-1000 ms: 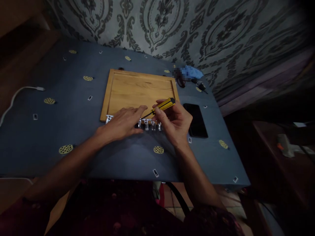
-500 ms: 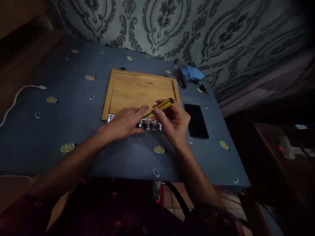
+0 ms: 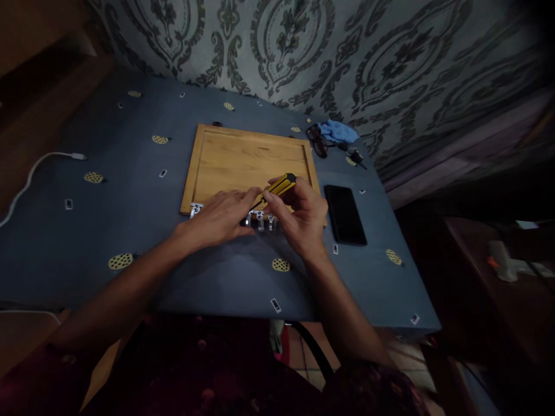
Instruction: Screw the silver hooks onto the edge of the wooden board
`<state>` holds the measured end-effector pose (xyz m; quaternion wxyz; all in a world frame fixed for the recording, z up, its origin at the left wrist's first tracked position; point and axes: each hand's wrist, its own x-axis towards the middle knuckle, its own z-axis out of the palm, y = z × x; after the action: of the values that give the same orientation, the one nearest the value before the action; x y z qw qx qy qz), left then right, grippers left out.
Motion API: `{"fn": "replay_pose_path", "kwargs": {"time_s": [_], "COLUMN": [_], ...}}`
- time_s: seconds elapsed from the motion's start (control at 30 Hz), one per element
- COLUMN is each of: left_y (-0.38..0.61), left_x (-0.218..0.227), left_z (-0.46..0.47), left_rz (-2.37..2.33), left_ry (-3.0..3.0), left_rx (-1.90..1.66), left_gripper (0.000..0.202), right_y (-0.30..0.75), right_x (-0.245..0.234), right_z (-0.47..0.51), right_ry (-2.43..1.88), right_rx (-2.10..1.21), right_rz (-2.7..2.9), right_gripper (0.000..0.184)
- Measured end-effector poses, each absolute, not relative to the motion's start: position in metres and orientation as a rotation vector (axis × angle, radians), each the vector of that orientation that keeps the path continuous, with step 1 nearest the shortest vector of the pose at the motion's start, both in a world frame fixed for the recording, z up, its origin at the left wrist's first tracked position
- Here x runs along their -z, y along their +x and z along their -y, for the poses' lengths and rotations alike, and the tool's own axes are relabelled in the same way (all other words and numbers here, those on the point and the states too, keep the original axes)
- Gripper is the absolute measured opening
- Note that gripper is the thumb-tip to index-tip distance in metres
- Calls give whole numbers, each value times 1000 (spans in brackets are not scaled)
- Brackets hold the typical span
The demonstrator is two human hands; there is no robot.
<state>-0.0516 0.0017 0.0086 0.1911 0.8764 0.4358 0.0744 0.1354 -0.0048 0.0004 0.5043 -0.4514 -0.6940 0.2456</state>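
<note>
My right hand (image 3: 301,216) is closed around the handle of a yellow-and-black screwdriver (image 3: 281,185). The shaft slants down to the left, its tip close to a row of shiny metal hooks (image 3: 260,221) along the near edge of a framed wooden board (image 3: 243,156). Lying across that edge, my left hand (image 3: 219,215) holds the hook strip, with thumb and forefinger on either side of the screwdriver tip. Part of the strip is hidden under the left hand, and its right end is behind the right hand. Exactly where the tip touches is too small to tell.
A black phone (image 3: 346,215) lies right of the board. Behind it are dark glasses (image 3: 318,141), a blue cloth (image 3: 340,132) and a small dark object (image 3: 355,155). A white cable (image 3: 39,164) runs over the left of the blue tablecloth (image 3: 143,196). The patterned wall (image 3: 290,52) stands behind.
My right hand and the screwdriver handle have shifted slightly left, and the handle stands a little differently. My left hand stays in place on the hook strip.
</note>
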Motion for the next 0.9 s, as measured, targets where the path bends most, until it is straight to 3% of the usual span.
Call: {"fn": "replay_pose_path", "kwargs": {"time_s": [0.4,0.9], "left_y": [-53,-52], "left_x": [-8,-12], "left_z": [-3,-5], "left_rz": [-1234,-1220], "left_ry": [2436,2415], "left_rx": [-182,-155], "left_gripper": [72,72], "right_y": [134,135], "right_x": [9,5], "right_z": [7,8], "right_ry": [-1027,-1062], "right_rx": [-550,-637], "right_rz": [1532,1594], "right_gripper": [23,24]}}
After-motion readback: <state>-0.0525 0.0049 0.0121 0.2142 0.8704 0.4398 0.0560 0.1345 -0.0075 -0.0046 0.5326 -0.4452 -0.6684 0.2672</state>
